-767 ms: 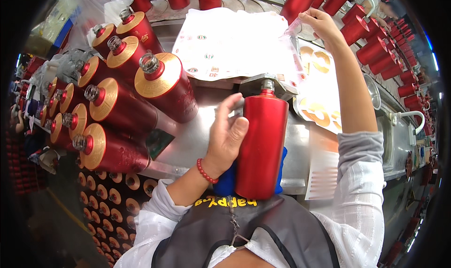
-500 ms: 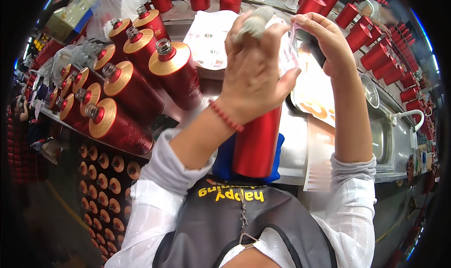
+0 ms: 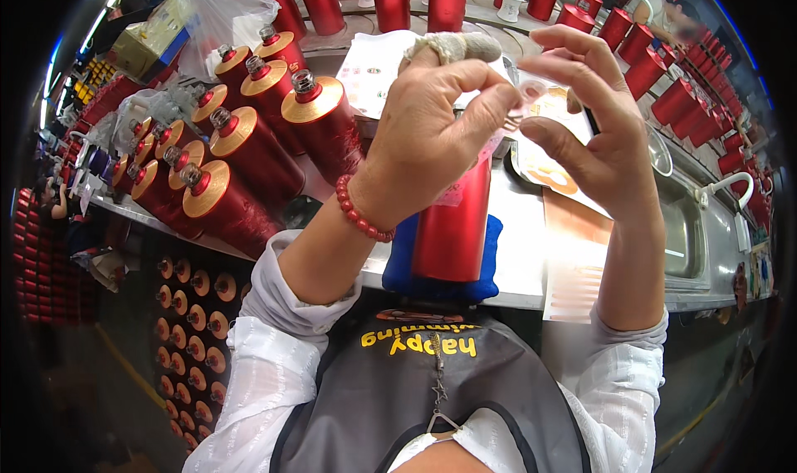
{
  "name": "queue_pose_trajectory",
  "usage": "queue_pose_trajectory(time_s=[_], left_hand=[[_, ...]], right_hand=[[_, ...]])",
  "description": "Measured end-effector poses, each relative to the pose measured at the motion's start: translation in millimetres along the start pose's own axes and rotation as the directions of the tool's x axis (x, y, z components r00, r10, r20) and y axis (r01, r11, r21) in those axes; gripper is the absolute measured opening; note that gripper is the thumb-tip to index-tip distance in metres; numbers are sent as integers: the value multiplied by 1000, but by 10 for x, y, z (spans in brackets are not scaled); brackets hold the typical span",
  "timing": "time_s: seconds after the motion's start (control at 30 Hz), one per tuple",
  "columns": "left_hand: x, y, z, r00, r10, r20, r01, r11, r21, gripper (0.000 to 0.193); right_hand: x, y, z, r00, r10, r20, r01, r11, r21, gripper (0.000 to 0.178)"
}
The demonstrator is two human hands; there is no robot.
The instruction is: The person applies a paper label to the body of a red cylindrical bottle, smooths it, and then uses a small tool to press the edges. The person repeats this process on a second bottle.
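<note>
A red bottle (image 3: 452, 245) lies on a folded blue cloth (image 3: 400, 261) in front of me, its upper part hidden behind my left hand. My left hand (image 3: 432, 129), with a red bead bracelet and a greyish-white cloth cover on one finger, pinches a thin, pinkish see-through film (image 3: 496, 143) between thumb and finger. Part of that film hangs down over the bottle. To its right, my right hand (image 3: 602, 133) is raised with thumb and fingers apart, close to the pinched end of the film. Nothing shows clearly in its grip.
Several red bottles with gold shoulders (image 3: 315, 104) stand on the left. Behind my hands lies a white sticker sheet (image 3: 369, 75). A curved conveyor (image 3: 353, 25) carries more red bottles. At right are a metal sink (image 3: 682, 236) and a white tap (image 3: 735, 182). Crated bottles (image 3: 195, 315) sit low left.
My left hand has turned from spread fingers to a pinch on the film. My right hand has moved from a pinch on the film to spread fingers. The film now hangs by the bottle.
</note>
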State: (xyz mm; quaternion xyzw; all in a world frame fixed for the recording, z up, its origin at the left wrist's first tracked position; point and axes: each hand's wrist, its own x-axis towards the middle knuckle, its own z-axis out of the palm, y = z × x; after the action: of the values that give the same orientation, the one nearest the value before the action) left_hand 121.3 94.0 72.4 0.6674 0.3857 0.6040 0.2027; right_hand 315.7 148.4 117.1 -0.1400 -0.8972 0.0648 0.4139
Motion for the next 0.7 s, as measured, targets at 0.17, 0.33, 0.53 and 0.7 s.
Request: queue_pose_trajectory(time_s=[0.17, 0.33, 0.53, 0.7], left_hand=[[-269, 167, -9, 998, -59, 30, 59, 998, -5, 24], [-958, -76, -249, 980, -19, 196, -34, 964, 262, 83], [-1564, -365, -74, 960, -84, 266, -53, 881, 470, 118], [-1582, -525, -35, 960, -6, 281, -105, 920, 377, 120]], right_hand=[[-77, -187, 11, 1000, 12, 8, -12, 1000, -14, 16], [-199, -418, -229, 987, 120, 109, -118, 993, -19, 25], [-194, -536, -335, 972, 127, 197, -130, 992, 3, 18], [-135, -685, -419, 950, 155, 271, -160, 987, -5, 25]])
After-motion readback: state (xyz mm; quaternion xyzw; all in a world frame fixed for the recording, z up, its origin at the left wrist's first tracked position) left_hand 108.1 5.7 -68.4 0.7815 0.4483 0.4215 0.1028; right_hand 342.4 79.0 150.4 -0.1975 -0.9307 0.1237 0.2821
